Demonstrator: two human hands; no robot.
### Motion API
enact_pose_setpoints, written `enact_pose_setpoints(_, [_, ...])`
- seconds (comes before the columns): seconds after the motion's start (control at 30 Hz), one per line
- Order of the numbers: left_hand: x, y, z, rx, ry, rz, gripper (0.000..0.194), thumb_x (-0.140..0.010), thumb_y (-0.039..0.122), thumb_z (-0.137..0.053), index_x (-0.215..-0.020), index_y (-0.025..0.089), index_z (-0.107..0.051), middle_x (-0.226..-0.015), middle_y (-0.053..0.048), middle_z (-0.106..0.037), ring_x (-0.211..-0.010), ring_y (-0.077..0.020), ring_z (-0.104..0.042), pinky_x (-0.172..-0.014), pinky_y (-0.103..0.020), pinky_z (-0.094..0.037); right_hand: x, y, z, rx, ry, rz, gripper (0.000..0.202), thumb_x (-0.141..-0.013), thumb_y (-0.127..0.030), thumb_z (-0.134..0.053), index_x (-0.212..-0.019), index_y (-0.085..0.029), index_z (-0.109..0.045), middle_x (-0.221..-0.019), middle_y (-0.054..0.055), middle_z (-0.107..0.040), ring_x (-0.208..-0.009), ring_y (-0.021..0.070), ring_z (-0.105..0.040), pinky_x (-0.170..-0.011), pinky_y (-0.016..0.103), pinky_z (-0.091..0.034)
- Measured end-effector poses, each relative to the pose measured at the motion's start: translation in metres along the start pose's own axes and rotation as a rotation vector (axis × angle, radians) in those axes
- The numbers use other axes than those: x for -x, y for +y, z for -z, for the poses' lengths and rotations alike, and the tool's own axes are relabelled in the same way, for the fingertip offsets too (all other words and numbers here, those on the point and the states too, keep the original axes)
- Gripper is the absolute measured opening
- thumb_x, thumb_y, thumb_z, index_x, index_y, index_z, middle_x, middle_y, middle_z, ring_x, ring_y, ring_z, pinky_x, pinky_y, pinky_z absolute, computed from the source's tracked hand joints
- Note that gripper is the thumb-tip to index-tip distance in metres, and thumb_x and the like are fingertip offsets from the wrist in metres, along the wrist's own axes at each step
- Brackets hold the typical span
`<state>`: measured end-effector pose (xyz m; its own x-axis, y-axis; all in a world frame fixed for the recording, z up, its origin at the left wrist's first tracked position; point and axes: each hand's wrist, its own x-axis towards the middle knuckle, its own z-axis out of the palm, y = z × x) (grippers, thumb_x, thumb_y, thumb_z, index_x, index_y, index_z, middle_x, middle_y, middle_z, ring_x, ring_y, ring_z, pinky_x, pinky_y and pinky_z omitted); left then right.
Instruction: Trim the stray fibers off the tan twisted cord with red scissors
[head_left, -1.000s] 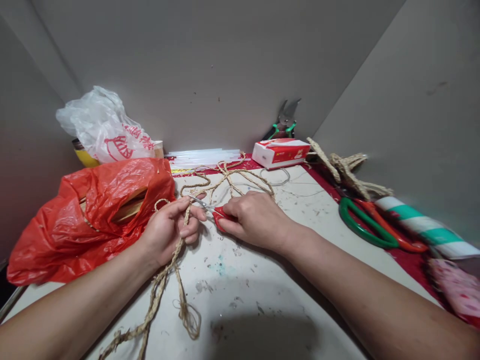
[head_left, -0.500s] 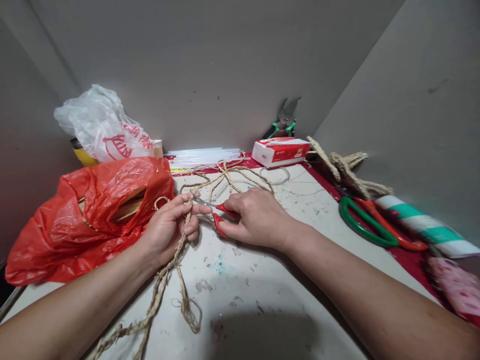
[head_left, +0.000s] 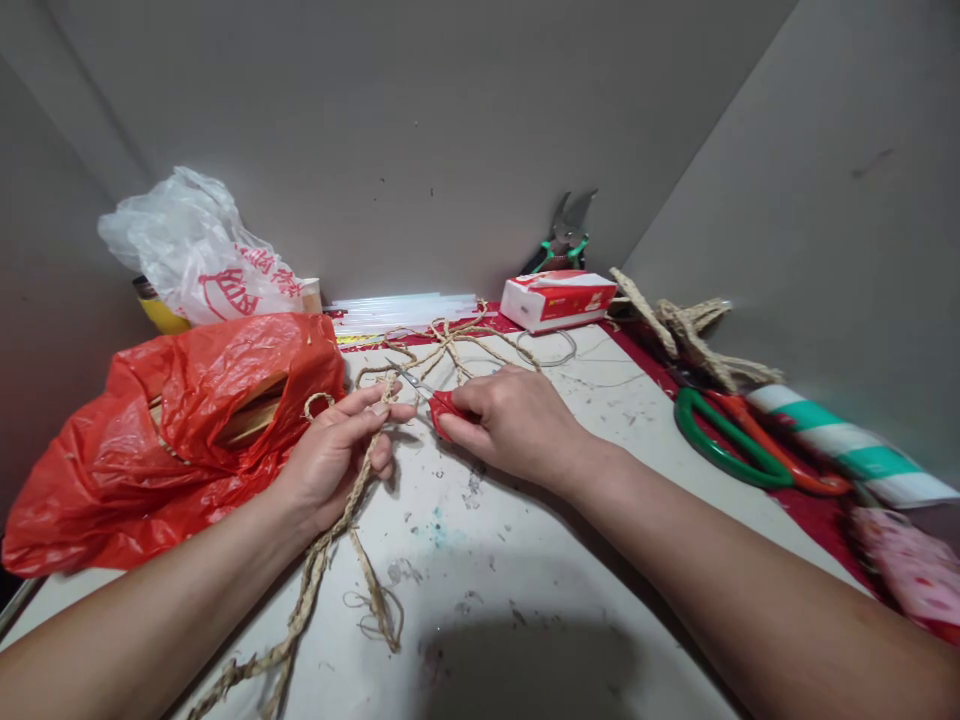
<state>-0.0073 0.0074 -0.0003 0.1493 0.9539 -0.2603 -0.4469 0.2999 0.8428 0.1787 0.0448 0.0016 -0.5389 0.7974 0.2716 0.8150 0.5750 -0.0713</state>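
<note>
My left hand (head_left: 337,455) pinches a braided straw cord (head_left: 358,490) between thumb and fingers. From there the cord runs down toward the lower left, with a frayed side strand (head_left: 377,597) hanging off it. In my right hand (head_left: 514,420) are small red-handled scissors (head_left: 441,408), their handles drawn close together. The metal blades point left, just beyond the upper end of the held cord. Behind both hands lies a spread of thin straw cords (head_left: 450,343) on the white table (head_left: 495,570).
At left, a red plastic bag (head_left: 225,400) holds wooden-looking pieces beneath a white bag (head_left: 202,240). Translucent sticks (head_left: 405,315), a tissue pack (head_left: 559,300) and pruning shears (head_left: 566,230) line the back. Large green-and-orange-handled scissors (head_left: 731,450), straw bundles (head_left: 694,335) and a striped roll (head_left: 855,445) lie right.
The red scissor handles have closed together, and the blades show more clearly above the cord end. My left fingers have shifted slightly on the cord. The whole view has moved a little.
</note>
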Motion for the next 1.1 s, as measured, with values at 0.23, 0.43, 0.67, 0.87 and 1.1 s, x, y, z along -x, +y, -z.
enact_pose_setpoints(0.23, [-0.0020, -0.0025, 0.0034, -0.024, 0.047, -0.070, 0.011, -0.078, 0.009, -0.059, -0.087, 0.014, -0.053, -0.079, -0.005, -0.070, -0.038, -0.0045, -0.048, -0.039, -0.018, -0.043, 0.0031, -0.0056, 0.0011, -0.004, -0.011, 0.054, 0.034, -0.077, -0.046, -0.049, -0.063, -0.019, -0.063, -0.060, 0.003, -0.063, -0.057, 0.0153, -0.051, -0.066, 0.031, -0.029])
enact_pose_setpoints(0.43, [-0.0015, -0.0023, 0.0027, -0.009, 0.073, -0.076, 0.014, -0.077, 0.007, -0.059, -0.090, 0.013, -0.056, -0.071, -0.003, -0.068, -0.039, -0.0060, -0.049, -0.038, -0.018, -0.043, 0.0018, -0.0073, 0.0053, 0.094, -0.065, 0.081, 0.035, -0.083, -0.044, -0.048, -0.069, -0.017, -0.066, -0.067, 0.007, -0.067, -0.064, 0.0179, -0.056, -0.070, 0.033, -0.029])
enact_pose_setpoints(0.67, [-0.0001, -0.0013, 0.0027, -0.004, 0.046, -0.058, 0.023, -0.074, 0.009, -0.063, -0.096, 0.013, -0.060, -0.071, -0.002, -0.067, -0.040, -0.0054, -0.049, -0.040, -0.018, -0.043, -0.0009, 0.0010, 0.0011, 0.038, -0.011, -0.049, 0.036, -0.085, -0.039, -0.044, -0.064, -0.019, -0.066, -0.064, 0.004, -0.067, -0.056, 0.0143, -0.051, -0.056, 0.029, -0.022])
enact_pose_setpoints(0.87, [-0.0015, -0.0030, 0.0032, -0.004, 0.070, -0.083, 0.024, -0.072, 0.011, -0.065, -0.094, 0.014, -0.057, -0.071, -0.002, -0.067, -0.040, -0.0056, -0.048, -0.039, -0.019, -0.043, 0.0027, -0.0047, 0.0021, -0.006, 0.002, 0.041, 0.033, -0.078, -0.045, -0.049, -0.065, -0.018, -0.064, -0.064, 0.004, -0.065, -0.060, 0.0160, -0.053, -0.066, 0.031, -0.030])
enact_pose_setpoints(1.1, [-0.0012, -0.0033, 0.0036, 0.000, 0.060, -0.078, 0.021, -0.071, 0.011, -0.066, -0.091, 0.014, -0.058, -0.070, -0.002, -0.067, -0.040, -0.0062, -0.049, -0.039, -0.019, -0.043, 0.0018, -0.0063, 0.0044, 0.090, -0.065, 0.078, 0.035, -0.085, -0.041, -0.045, -0.072, -0.018, -0.067, -0.069, 0.006, -0.068, -0.064, 0.0176, -0.056, -0.070, 0.033, -0.029])
